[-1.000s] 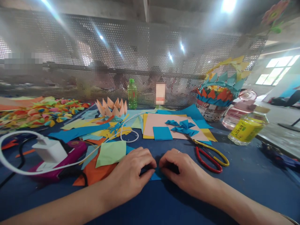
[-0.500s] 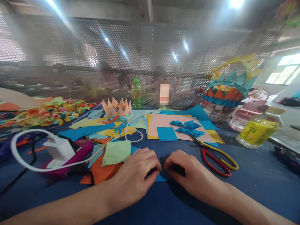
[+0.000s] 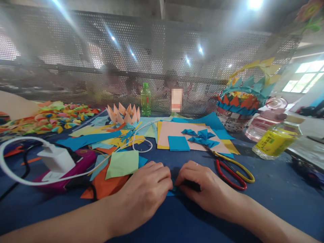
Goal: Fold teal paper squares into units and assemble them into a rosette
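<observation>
A small piece of blue paper (image 3: 172,193) lies on the dark blue tabletop, mostly hidden under my fingers. My left hand (image 3: 153,182) is closed on its left side, fingers curled down. From the right, my right hand (image 3: 198,179) pinches the same paper, wearing a ring on one finger. Just beyond are a square stack of blue paper (image 3: 179,143) and several folded blue pieces (image 3: 202,136) on a pink sheet (image 3: 167,130). Red-and-yellow-handled scissors (image 3: 231,172) lie right of my right hand. A light green paper square (image 3: 123,164) sits near my left hand.
A white charger (image 3: 57,160) stands plugged into a purple power strip (image 3: 84,160), its cable looping over the papers. Behind are a peach folded-paper ring (image 3: 124,114), a green bottle (image 3: 146,101) and colourful scraps (image 3: 60,116). A paper basket (image 3: 233,118) and a yellow-labelled bottle (image 3: 274,141) stand right.
The view has shifted slightly. My fingertips have moved a little on the blue paper, and a bit more of it shows between my hands.
</observation>
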A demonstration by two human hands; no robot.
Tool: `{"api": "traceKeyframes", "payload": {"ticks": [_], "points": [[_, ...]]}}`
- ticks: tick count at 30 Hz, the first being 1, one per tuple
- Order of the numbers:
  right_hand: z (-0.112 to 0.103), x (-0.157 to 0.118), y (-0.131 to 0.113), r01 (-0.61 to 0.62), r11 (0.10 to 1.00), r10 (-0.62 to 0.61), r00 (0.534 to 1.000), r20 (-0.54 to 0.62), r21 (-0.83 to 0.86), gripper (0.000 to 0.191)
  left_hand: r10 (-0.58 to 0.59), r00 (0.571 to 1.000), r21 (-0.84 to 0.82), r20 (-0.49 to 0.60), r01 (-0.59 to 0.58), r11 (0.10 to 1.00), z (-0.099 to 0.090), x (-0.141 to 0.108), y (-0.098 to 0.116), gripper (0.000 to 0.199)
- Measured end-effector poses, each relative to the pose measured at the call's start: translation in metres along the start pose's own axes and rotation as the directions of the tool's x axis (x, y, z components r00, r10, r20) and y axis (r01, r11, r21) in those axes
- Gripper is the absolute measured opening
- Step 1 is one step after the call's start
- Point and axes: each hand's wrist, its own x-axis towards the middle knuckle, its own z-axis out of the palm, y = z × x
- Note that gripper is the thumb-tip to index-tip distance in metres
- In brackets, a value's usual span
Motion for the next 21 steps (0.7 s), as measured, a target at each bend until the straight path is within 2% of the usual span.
{"api": "traceKeyframes", "payload": {"ticks": [9,16,21], "points": [[-0.003,-0.001,0.002,0.077,0.997,-0.076,0.996,0.051,-0.016,0.031,0.085,0.996,0.095,0.016,-0.087,0.992,-0.001,-0.002,0.001,0.018],[-0.008,-0.002,-0.005,0.096,0.992,-0.084,0.988,0.128,-0.086,0.036,0.092,0.996,0.101,0.000,-0.091,0.991,0.002,-0.002,0.000,0.016],[-0.011,-0.002,-0.009,0.151,0.976,-0.133,0.983,0.124,-0.154,0.039,0.072,0.997,0.089,0.001,-0.071,0.993,0.003,-0.004,0.002,0.018]]}}
